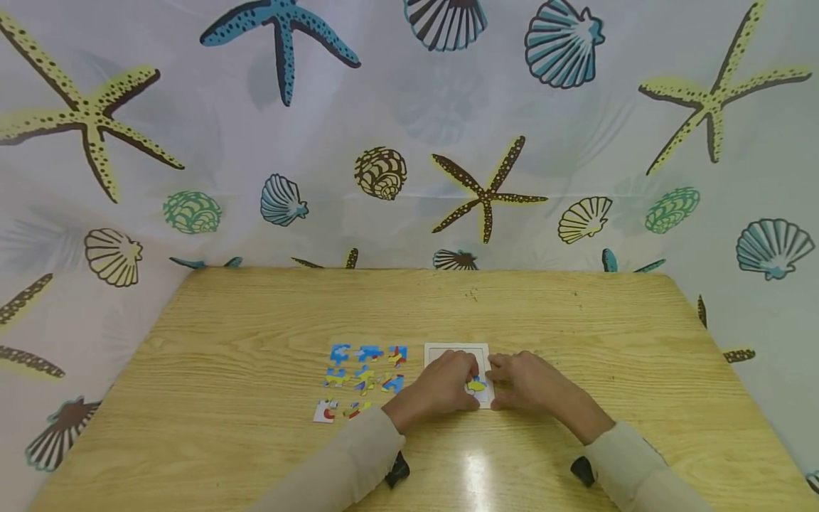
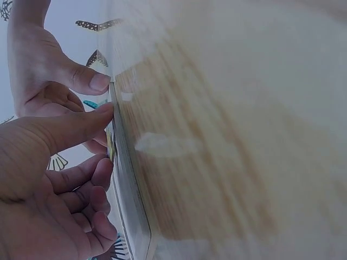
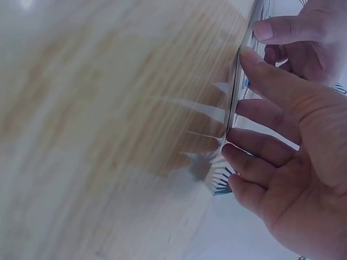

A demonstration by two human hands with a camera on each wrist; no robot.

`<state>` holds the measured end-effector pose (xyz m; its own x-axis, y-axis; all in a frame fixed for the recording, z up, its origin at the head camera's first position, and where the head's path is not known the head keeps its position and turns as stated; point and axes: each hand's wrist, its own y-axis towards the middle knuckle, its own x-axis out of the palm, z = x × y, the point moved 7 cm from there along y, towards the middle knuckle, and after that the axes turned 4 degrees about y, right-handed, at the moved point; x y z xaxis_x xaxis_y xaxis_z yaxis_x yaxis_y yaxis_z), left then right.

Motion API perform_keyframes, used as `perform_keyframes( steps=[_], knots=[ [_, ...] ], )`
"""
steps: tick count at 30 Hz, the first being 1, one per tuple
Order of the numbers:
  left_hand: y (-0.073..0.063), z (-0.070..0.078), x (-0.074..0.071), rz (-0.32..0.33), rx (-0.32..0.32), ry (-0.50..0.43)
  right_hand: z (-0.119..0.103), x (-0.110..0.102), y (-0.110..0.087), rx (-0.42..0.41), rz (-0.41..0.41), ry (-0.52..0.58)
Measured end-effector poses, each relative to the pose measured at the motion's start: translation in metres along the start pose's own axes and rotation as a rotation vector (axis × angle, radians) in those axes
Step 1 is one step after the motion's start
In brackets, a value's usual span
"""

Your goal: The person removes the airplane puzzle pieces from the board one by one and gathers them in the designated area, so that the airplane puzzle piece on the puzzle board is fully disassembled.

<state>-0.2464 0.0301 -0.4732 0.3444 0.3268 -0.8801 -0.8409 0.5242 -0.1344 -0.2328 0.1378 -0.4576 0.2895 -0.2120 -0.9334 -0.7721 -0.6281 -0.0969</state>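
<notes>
A white puzzle tray [image 1: 457,346] with a raised rim lies on the table. In its lower right part is a yellow, blue and white puzzle piece [image 1: 475,386]. My left hand [image 1: 446,382] reaches over the tray, its thumb and curled index finger pinching this piece at its edges. At the tray's right rim, my right hand [image 1: 521,380] holds the frame between thumb and fingers. The right wrist view shows the right thumb [image 3: 265,67] against the near rim. From the left wrist view, the tray [image 2: 127,179] appears edge-on, and the piece is mostly hidden.
Several loose puzzle pieces [image 1: 365,377] lie in rows left of the tray, the nearest ones close to the left forearm. The wooden table [image 1: 256,320] reaches back to a cloth [image 1: 409,235] printed with shells and starfish, which also hangs at both sides.
</notes>
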Motion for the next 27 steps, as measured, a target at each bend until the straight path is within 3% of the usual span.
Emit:
perform_keyframes(
  steps=[17, 27],
  knots=[
    [-0.002, 0.005, -0.006, 0.023, 0.023, 0.017, 0.003, 0.001, -0.003, -0.024, 0.004, 0.001],
    [0.001, 0.006, -0.011, 0.088, 0.036, 0.000, 0.004, 0.002, -0.005, -0.035, 0.011, 0.009]
  ],
)
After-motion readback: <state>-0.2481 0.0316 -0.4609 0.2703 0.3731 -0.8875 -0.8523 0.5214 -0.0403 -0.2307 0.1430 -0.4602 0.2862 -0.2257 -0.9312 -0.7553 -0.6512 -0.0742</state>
